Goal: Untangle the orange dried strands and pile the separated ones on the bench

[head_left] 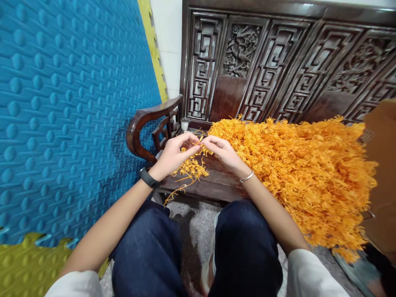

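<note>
A big heap of orange plastic sprigs (303, 165) lies on the seat of a dark carved wooden bench (216, 183). My left hand (175, 153) and my right hand (223, 152) meet at the heap's left edge, fingertips pinched together on one thin orange sprig (198, 145). A small bunch of orange sprigs (192, 168) hangs below my hands over the seat, and one strand trails off the front edge. A black band is on my left wrist, a silver bangle on my right.
A blue foam mat (71, 103) with a yellow border stands at the left. The bench's carved back (278, 62) and curved armrest (145, 123) enclose the heap. A small clear cup (185, 123) stands by the armrest. A brown cardboard piece (382, 173) sits at right. My knees are below.
</note>
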Demonstrator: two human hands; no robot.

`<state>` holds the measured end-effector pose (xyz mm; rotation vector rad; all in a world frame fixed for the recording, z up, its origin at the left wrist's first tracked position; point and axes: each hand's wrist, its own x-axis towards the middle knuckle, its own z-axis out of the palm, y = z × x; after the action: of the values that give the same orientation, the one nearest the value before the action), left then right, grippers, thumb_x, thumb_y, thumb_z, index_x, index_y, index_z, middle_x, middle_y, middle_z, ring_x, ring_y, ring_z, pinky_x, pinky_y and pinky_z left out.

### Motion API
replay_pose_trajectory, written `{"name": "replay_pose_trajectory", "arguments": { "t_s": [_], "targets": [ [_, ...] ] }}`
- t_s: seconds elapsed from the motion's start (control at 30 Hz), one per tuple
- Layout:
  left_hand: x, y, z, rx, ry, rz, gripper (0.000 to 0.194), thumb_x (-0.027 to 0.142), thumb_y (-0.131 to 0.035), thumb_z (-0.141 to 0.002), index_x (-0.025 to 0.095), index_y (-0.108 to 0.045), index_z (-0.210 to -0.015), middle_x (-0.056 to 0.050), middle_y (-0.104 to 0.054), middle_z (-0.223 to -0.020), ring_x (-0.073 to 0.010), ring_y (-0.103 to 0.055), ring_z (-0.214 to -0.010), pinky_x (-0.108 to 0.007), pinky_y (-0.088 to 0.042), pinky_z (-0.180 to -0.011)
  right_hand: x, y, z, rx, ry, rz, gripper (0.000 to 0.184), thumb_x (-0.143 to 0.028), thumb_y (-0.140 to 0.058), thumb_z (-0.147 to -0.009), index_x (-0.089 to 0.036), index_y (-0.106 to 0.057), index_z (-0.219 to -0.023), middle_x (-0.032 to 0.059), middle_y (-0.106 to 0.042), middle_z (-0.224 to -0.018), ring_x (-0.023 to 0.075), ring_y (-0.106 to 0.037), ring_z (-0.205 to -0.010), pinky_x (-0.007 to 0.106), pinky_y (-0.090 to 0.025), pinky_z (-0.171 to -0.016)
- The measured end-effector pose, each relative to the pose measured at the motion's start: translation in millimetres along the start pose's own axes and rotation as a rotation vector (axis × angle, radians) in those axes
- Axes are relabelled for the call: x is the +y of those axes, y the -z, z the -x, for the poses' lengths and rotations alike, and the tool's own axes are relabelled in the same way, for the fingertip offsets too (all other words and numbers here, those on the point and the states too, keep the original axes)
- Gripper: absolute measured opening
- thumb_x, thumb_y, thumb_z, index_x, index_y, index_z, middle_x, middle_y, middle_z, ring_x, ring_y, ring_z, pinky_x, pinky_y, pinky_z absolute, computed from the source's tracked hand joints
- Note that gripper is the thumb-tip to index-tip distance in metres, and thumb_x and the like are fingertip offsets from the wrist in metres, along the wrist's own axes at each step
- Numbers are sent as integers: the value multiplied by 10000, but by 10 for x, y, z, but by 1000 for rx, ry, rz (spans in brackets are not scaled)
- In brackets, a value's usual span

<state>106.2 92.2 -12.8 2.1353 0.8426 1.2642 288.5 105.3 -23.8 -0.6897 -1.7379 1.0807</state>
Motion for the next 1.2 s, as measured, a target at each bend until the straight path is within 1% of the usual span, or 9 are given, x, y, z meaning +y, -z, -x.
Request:
{"name": "replay_pose_trajectory", "arguments": {
  "t_s": [0.13,0.23,0.37,0.5,0.67,0.77,0.87,1.03,1.2],
  "targets": [
    [-3,-1,6,19,-82,-81,88,230,-568,-842,155,-600,-873,-28,-632,-859,-136,-582,-794,-258,-449,-738,-11,8,15,-35,-21,7,243,-415,-691,-751,-190,-617,-801,5,-624,-830,132,-576,-807,308,-459,-816],
    [-2,5,6,50,-130,-91,74,225,-578,-840,157,-604,-856,-19,-631,-839,-133,-580,-786,-255,-446,-736,-59,24,39,-44,56,98,237,-403,-688,-761,-190,-624,-842,19,-632,-871,149,-582,-852,330,-459,-844],
    [-4,12,7,87,-112,-6,79,244,-582,-837,166,-597,-844,-18,-633,-839,-140,-586,-793,-262,-458,-749,-146,30,84,-48,165,229,219,-362,-680,-784,-212,-631,-935,27,-637,-956,169,-584,-939,359,-445,-906],
    [-4,3,5,152,-106,90,62,234,-577,-833,174,-579,-848,-24,-618,-855,-151,-587,-840,-291,-469,-812,-229,-26,135,7,216,281,259,-346,-679,-789,-228,-622,-1012,36,-640,-1030,183,-581,-998,379,-448,-940],
    [57,3,7,184,-117,165,41,218,-573,-837,178,-565,-836,-27,-597,-866,-155,-580,-876,-307,-470,-847,-306,-115,188,79,287,287,365,-312,-705,-767,-244,-582,-1105,40,-608,-1108,183,-571,-1026,373,-455,-965],
    [93,23,18,207,-119,197,64,233,-594,-830,182,-557,-835,-22,-587,-860,-149,-576,-871,-300,-465,-855,-341,-143,210,112,293,262,373,-304,-701,-767,-252,-568,-1111,41,-583,-1140,187,-556,-1065,372,-450,-994],
    [109,35,34,213,-86,276,104,250,-625,-811,189,-546,-841,-12,-566,-850,-135,-566,-845,-274,-470,-825,-367,-152,231,130,233,190,416,-326,-715,-745,-268,-542,-1119,38,-566,-1139,190,-553,-1077,367,-466,-993],
    [180,-6,49,256,40,448,126,250,-631,-783,198,-524,-822,-5,-558,-827,-121,-556,-792,-262,-481,-785,-387,-168,249,85,123,73,524,-372,-730,-711,-296,-471,-1160,33,-574,-1023,202,-589,-1002,364,-531,-883],
    [302,-14,30,222,184,655,103,212,-582,-775,196,-484,-802,-4,-561,-795,-108,-574,-734,-272,-504,-752,-377,-204,219,85,125,-5,506,-386,-722,-706,-298,-458,-1128,10,-547,-904,174,-598,-878,337,-542,-809]
  ]
}}
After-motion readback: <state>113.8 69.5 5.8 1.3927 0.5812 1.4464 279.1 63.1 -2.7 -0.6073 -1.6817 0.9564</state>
